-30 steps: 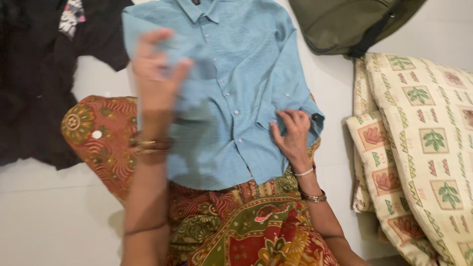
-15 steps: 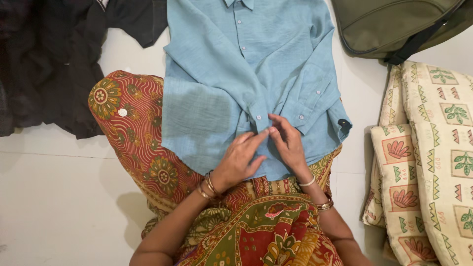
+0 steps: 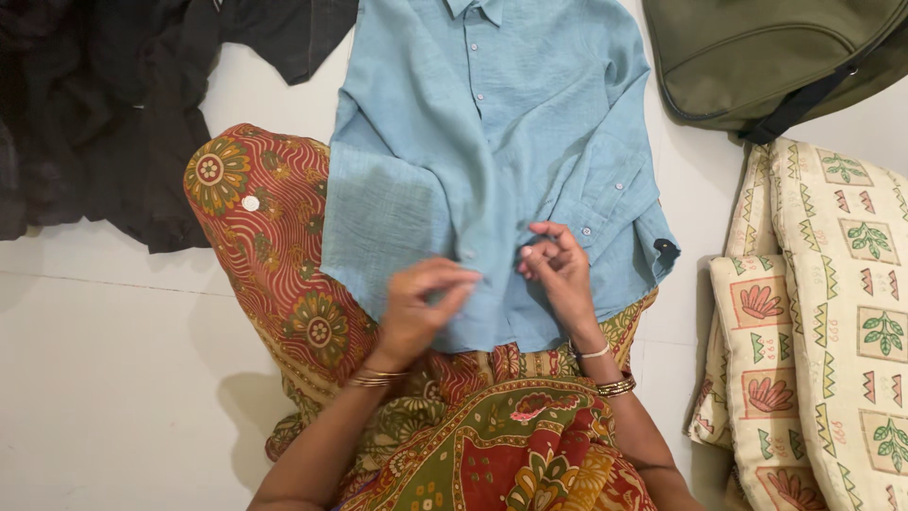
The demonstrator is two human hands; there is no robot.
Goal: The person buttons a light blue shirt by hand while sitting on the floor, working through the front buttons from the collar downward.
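A light blue button-up shirt [image 3: 492, 132] lies face up over my lap and the white floor, collar at the top, both sleeves folded in over the front. My left hand [image 3: 416, 308] pinches the shirt's front edge near the hem, its fingers curled on the cloth and blurred. My right hand [image 3: 558, 270] grips the button placket just to the right, fingertips bent onto the fabric. The two hands are a few centimetres apart. My knees are covered by a red, green and orange patterned garment [image 3: 274, 246].
A heap of black clothing [image 3: 104, 114] lies at the upper left. An olive green bag [image 3: 766, 57] with a black strap sits at the upper right. A folded cream quilt [image 3: 823, 312] with leaf and flower prints lies on the right. White floor [image 3: 104, 378] shows at the lower left.
My left hand came down from the raised left sleeve, which now lies folded over the shirt front, and met the right hand at the placket. The view shifted slightly.
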